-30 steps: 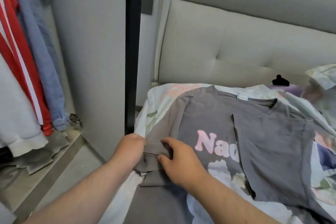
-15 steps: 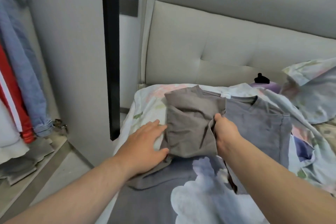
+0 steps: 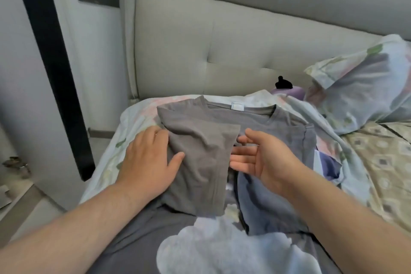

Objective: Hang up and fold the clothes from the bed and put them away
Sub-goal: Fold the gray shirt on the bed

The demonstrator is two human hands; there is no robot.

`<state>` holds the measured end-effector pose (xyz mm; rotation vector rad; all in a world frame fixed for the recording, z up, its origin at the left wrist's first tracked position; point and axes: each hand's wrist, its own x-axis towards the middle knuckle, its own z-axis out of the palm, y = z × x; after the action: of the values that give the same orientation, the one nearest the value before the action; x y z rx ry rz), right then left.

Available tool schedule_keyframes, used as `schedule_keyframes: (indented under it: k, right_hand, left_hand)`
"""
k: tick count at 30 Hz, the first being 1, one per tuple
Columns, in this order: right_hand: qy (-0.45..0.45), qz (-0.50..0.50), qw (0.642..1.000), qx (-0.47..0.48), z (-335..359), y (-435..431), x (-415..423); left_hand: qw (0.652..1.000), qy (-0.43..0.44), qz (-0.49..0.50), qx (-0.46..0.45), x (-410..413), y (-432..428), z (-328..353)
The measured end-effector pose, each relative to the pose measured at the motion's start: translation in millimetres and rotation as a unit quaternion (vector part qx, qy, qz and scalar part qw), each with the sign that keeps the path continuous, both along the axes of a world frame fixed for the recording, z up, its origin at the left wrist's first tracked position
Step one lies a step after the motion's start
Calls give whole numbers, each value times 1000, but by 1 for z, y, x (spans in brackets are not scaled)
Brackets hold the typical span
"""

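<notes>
A grey T-shirt (image 3: 255,120) lies flat on the bed, collar toward the headboard, with a white cloud print near me. Its left sleeve and side (image 3: 204,158) are folded over onto the chest. My left hand (image 3: 149,160) lies flat on the left edge of that fold, fingers straight, thumb on the cloth. My right hand (image 3: 260,158) hovers just right of the fold with fingers spread and palm turned left, holding nothing. The right side of the shirt is folded inward too.
A floral sheet (image 3: 347,162) covers the bed, with a floral pillow (image 3: 364,87) at the right. A padded grey headboard (image 3: 222,51) stands behind. A purple item with a black top (image 3: 287,89) sits by the headboard. A wardrobe door with a black edge (image 3: 51,55) stands left.
The left sleeve and side went from open to folded over the chest. My right hand let go of the fold and opened. My left hand stays flat on the fold's left edge.
</notes>
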<state>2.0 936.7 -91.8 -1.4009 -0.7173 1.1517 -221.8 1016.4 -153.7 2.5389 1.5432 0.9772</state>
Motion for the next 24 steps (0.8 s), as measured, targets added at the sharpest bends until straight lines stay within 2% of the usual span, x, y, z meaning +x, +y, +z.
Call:
schedule_keyframes:
  k: [1,2,3,4,6,7,8,9,12,16,17,20,22,24]
  right_hand:
    - [6,10,1000,7,9,-2,15]
    - [-39,-2,999,17,15,-2,32]
    - [-147,-25,989,18,20,2,51]
    - [-292,-56,955,4,22,9,70]
    - [-550,-55,830,-76,21,21,106]
    - [-614,-25,779,-121,17,28,120]
    - [-643,-2,750,-153,13,32,130]
    - [-652,8,739,-170,8,36,137]
    - [-661,18,732,-163,-2,48,148]
    - [-667,24,717,-200,3,52,159]
    - [-670,32,716,-194,3,51,160]
    - [-643,46,755,-120,5,44,157]
    - [-615,42,782,-94,11,35,155]
    - [-583,36,807,-83,20,23,152]
  left_hand:
    - [1000,11,-28,-8,8,15,9]
    - [998,33,-55,-27,17,30,20]
    - [994,59,-75,-43,26,45,29]
    - [990,86,-92,-59,36,61,37]
    - [979,134,-116,-97,53,85,48]
    - [974,157,-110,-120,60,94,50]
    - [969,178,-87,-148,65,103,53]
    - [963,201,-63,-171,69,110,54]
    - [947,242,-41,-209,71,125,58]
    - [924,86,-113,-356,61,141,72]
    - [912,77,-135,-380,56,144,78]
    - [900,128,-168,-380,43,143,94]
    - [919,147,-158,-329,42,134,99]
    - [936,109,-157,-294,38,123,97]
